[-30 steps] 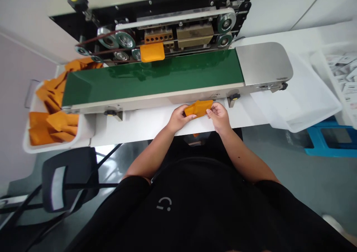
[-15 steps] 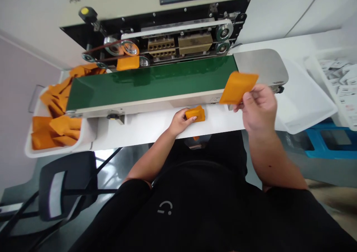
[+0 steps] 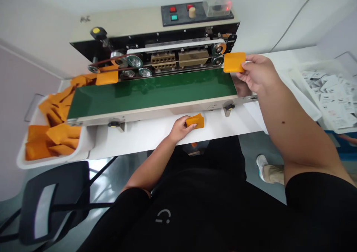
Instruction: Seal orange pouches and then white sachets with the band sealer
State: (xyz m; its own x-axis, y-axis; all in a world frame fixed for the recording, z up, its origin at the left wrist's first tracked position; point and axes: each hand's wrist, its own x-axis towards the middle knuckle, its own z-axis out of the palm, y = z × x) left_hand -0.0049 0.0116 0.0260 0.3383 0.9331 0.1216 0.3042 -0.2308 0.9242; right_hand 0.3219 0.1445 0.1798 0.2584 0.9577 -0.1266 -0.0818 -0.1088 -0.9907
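My right hand (image 3: 258, 72) pinches a flat orange pouch (image 3: 234, 62) by one edge, holding it at the right end of the band sealer (image 3: 167, 56), just above the green conveyor belt (image 3: 150, 93). My left hand (image 3: 181, 129) rests on the white table (image 3: 134, 140) near the front of the machine, gripping a smaller folded orange pouch (image 3: 194, 121). A third orange pouch (image 3: 106, 77) sits at the left end of the sealer's belts, apart from both hands.
At the left, a white bin (image 3: 52, 151) holds several orange pouches. A white tub of printed labels (image 3: 326, 99) stands at the right. Below are a black chair (image 3: 52, 203) and a nearby person's white shoe (image 3: 262, 166).
My right hand has moved up and right with its pouch, to the sealer's right end. The pouch on the sealer has travelled left. My left hand stays on its pouch.
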